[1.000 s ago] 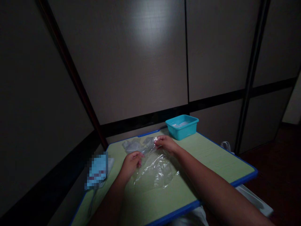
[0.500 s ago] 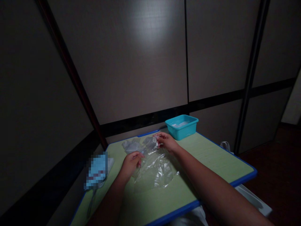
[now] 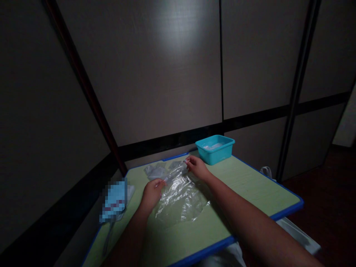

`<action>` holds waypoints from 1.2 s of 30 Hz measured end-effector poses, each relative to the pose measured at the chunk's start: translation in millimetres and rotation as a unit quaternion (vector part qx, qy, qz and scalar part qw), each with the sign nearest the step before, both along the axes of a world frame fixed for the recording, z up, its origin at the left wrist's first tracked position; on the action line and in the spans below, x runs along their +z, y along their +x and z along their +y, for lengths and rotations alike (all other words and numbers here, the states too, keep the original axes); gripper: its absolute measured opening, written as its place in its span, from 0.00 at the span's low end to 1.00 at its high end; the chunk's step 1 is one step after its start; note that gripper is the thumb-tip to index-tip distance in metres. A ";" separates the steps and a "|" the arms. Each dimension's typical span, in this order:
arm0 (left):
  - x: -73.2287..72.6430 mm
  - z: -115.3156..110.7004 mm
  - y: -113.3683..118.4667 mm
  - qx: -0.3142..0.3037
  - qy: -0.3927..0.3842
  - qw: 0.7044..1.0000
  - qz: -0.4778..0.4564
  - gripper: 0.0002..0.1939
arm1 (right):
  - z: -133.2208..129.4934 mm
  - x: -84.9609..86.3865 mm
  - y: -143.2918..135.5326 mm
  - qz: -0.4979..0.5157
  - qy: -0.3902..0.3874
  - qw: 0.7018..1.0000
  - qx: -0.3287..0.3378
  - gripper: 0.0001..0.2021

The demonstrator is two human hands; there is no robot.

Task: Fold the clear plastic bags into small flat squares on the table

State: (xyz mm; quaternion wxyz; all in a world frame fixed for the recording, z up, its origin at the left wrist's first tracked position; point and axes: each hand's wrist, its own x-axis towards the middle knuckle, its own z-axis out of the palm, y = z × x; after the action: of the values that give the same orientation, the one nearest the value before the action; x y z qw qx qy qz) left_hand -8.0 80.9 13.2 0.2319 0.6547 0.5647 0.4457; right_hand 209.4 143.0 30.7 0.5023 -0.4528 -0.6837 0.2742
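A clear plastic bag (image 3: 180, 200) lies spread over the green table, its upper edge stretched between my two hands. My left hand (image 3: 152, 191) pinches that edge at its left end, fingers closed. At the other end my right hand (image 3: 197, 167) grips the edge between thumb and fingers, near the turquoise basin (image 3: 218, 152). Just beyond the hands lies crumpled, greyish clear plastic (image 3: 155, 170); whether it is one piece or more I cannot tell.
The green table (image 3: 258, 189) has a blue rim. Something clear lies inside the basin. At the left edge sits a blurred-out light-blue item (image 3: 114, 200) with a thin handle (image 3: 108, 239). Dark panelled doors (image 3: 172, 81) stand behind the table. White plastic (image 3: 228, 256) shows below the front edge.
The bag's upper edge is now pulled straighter between my hands, and its film lies more spread out. My left hand has shifted slightly left; the right hand has barely moved.
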 end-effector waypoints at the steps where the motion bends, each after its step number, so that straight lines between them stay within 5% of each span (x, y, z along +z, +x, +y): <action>1: -0.7 1.0 -2.1 0.016 0.011 1.000 0.014 0.17 | -0.4 -0.6 0.6 -0.028 -0.002 1.000 -0.012 0.09; 9: 10.9 -2.2 -8.2 0.166 0.182 0.956 0.157 0.13 | -1.0 -7.5 9.7 -0.234 -0.068 0.965 -0.101 0.10; 12: 14.0 -9.6 1.0 0.063 0.229 0.944 0.229 0.12 | -0.2 -9.2 14.9 -0.275 -0.097 0.948 -0.125 0.16; 17: 4.9 -18.1 13.8 -0.148 0.133 0.937 0.286 0.23 | -3.8 -10.3 18.3 -0.300 -0.115 0.934 -0.159 0.26; 22: -0.5 -21.6 14.4 -0.217 0.002 0.915 0.341 0.36 | -8.3 -11.2 18.4 -0.308 -0.103 0.920 -0.219 0.26; 28: 2.9 -25.5 17.0 -0.226 -0.028 0.885 0.406 0.40 | -6.4 -8.1 23.1 -0.294 -0.079 0.910 -0.280 0.22; 30: 2.4 -25.3 17.8 -0.222 -0.026 0.881 0.417 0.42 | -7.2 -3.0 19.2 -0.228 -0.048 0.940 -0.248 0.17; 33: 0.2 -24.1 18.1 -0.216 -0.023 0.878 0.426 0.45 | -12.3 5.3 5.7 -0.045 -0.041 0.996 -0.072 0.10; 36: -2.0 -22.9 18.2 -0.215 -0.029 0.879 0.425 0.48 | -19.2 7.4 -9.5 0.047 -0.101 0.990 0.085 0.12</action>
State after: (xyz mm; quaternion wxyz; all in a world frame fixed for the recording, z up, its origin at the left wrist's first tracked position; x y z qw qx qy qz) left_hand 10.2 58.0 11.2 0.0786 0.8797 0.4666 0.0471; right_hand 199.9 123.8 38.1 0.4605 -0.4278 -0.6645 0.4042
